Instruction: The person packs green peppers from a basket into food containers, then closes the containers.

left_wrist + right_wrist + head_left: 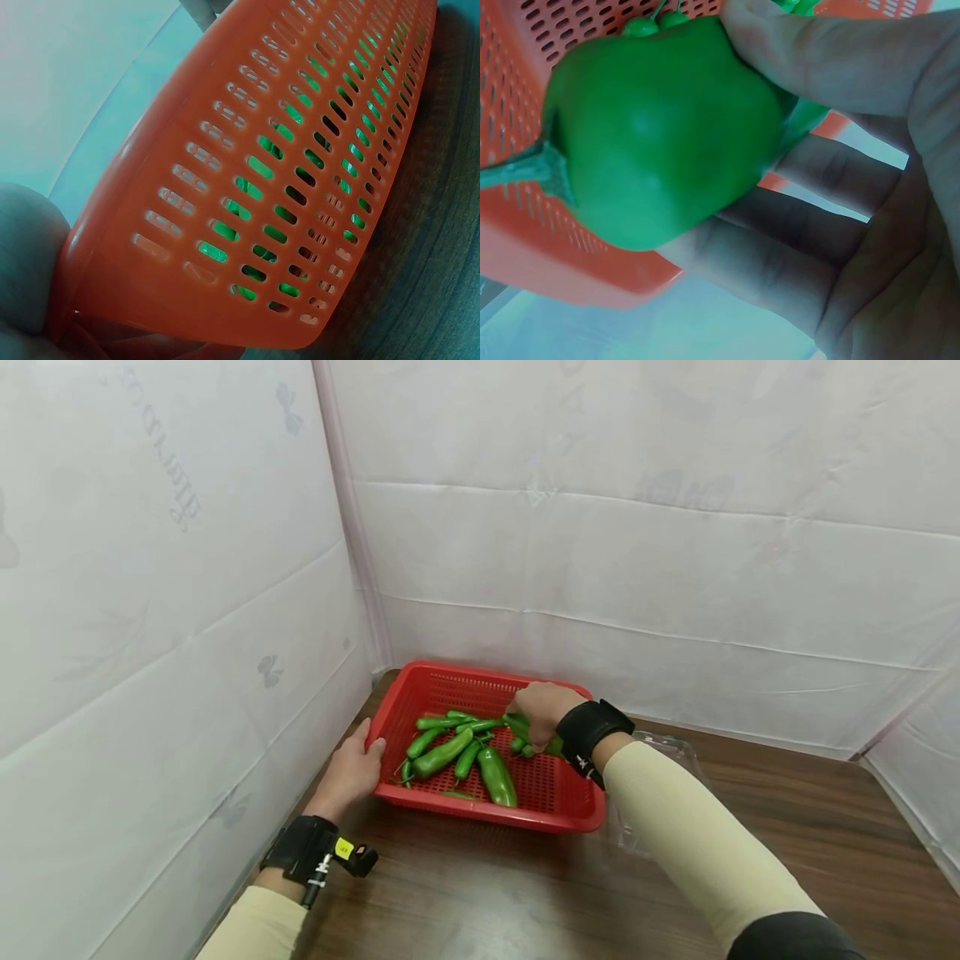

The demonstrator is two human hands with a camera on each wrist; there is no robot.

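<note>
left hand grips red basket rim | right hand fingers hold green pepper | clear tray behind right forearm, bench

Bright red basket, slotted all over in neat rows of little holes, green showing through the slots in the left wrist view. Glossy green peppers inside, pretty much all one shade, with a fatter green pepper up close with a duller, darker green stem. Dark brown table with a streaky wood grain. White sheets all round, faint grey butterfly prints and some pale lettering on them. Cream sleeves, black wrist straps, one tiny yellow tag on the left strap. Clear plastic tray, no colour to speak of.
</note>
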